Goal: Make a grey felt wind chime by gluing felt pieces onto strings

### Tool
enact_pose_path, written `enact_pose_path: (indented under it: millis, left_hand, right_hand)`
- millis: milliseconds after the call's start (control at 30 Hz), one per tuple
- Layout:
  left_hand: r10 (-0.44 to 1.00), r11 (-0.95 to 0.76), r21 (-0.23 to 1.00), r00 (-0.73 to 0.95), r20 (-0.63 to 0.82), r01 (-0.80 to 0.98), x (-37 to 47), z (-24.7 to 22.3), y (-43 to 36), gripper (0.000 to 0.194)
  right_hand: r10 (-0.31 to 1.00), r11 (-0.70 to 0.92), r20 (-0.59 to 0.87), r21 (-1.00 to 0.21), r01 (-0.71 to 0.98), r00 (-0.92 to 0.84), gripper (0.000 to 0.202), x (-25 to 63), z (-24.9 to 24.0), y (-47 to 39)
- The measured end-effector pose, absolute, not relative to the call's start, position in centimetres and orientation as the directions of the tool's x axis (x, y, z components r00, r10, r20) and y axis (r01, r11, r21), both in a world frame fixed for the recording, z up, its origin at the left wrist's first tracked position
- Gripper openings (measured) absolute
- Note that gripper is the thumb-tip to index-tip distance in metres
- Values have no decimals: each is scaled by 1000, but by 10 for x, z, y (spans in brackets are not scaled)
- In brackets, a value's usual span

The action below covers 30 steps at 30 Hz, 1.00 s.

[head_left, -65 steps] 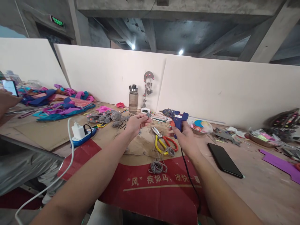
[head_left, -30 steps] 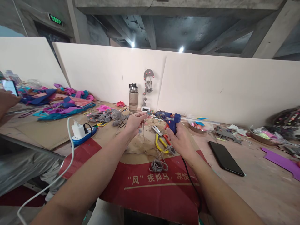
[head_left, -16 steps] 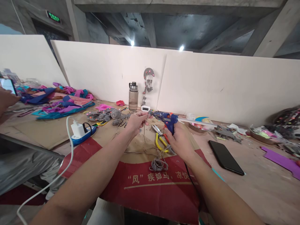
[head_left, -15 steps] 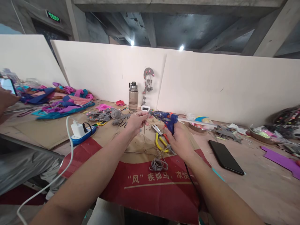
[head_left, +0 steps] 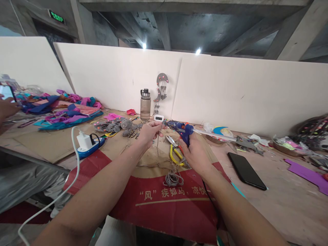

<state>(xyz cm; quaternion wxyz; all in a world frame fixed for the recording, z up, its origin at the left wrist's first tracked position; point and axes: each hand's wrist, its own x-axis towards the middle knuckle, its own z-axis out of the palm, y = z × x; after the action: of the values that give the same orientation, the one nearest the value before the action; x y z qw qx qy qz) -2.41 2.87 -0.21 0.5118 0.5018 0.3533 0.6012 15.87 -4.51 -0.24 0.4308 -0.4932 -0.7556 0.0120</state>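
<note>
My right hand (head_left: pixel 196 150) is wrapped round the handle of a blue glue gun (head_left: pixel 183 130), with a clear glue stick (head_left: pixel 215 133) jutting from its back. The gun's nozzle points left and meets the fingertips of my left hand (head_left: pixel 150 135). Those fingers pinch a small grey piece (head_left: pixel 164 123), partly hidden, from which a strand of grey yarn (head_left: pixel 158 143) hangs. Yellow-handled scissors (head_left: pixel 175 155) lie under the gun on the cardboard. Nearer to me, a loose coil of grey yarn (head_left: pixel 173 179) rests on the red part of the cardboard (head_left: pixel 174 212).
A bottle (head_left: pixel 145 105) and small clock (head_left: pixel 159 118) stand by the white board. Left are a power strip (head_left: pixel 89 150), its white cable and coloured cloth (head_left: pixel 69 114); right, a phone (head_left: pixel 246 171) and purple sheet (head_left: pixel 307 176). A person's hand (head_left: pixel 7 109) shows far left.
Both hands and the glue gun hold nearly the same place. The hanging grey ornament by the board has turned slightly, and the person's hand at the far left has shifted a little.
</note>
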Motion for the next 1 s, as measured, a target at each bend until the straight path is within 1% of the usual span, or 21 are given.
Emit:
enact_pose_path:
  millis: [300, 433, 533, 600, 667, 767, 833, 900, 933, 1000]
  left_hand:
    - [970, -230, 937, 16, 243, -264, -24, 0, 25, 29]
    - [967, -235, 937, 35, 252, -260, -23, -1, 26, 28]
    - [969, -224, 937, 42, 244, -269, -25, -3, 28, 29]
    - [974, -206, 936, 32, 224, -285, -27, -4, 31, 30]
    - [980, -186, 935, 14, 199, -303, -30, -5, 34, 29]
    - [985, -165, 933, 2, 175, -320, -34, -6, 37, 29]
    - [986, -154, 931, 9, 166, -332, -35, -6, 38, 28]
    - [987, -141, 927, 19, 157, -346, -36, -5, 39, 27]
    - [988, -133, 925, 22, 151, -354, -37, -5, 39, 27]
    - [989, -126, 920, 22, 144, -372, -38, -3, 39, 27]
  right_hand:
    - [777, 492, 615, -461, 738, -134, 33, 159, -3, -45]
    - [773, 488, 621, -450, 748, -131, 34, 158, -4, -45]
    - [773, 493, 623, -465, 735, -124, 35, 158, -2, -46]
    - [771, 497, 630, -499, 710, -97, 33, 161, -1, -44]
    - [788, 477, 615, -573, 667, -35, 29, 169, 0, -39]
    - [859, 371, 505, -727, 578, 84, 22, 188, -1, -26]
    - [894, 261, 413, -793, 550, 172, 19, 202, -2, -17]
    - [899, 178, 363, -814, 553, 245, 13, 214, -5, -11]
    - [894, 181, 376, -801, 571, 244, 12, 219, -7, -8]
    - [857, 290, 487, -727, 623, 170, 12, 227, -12, -3]
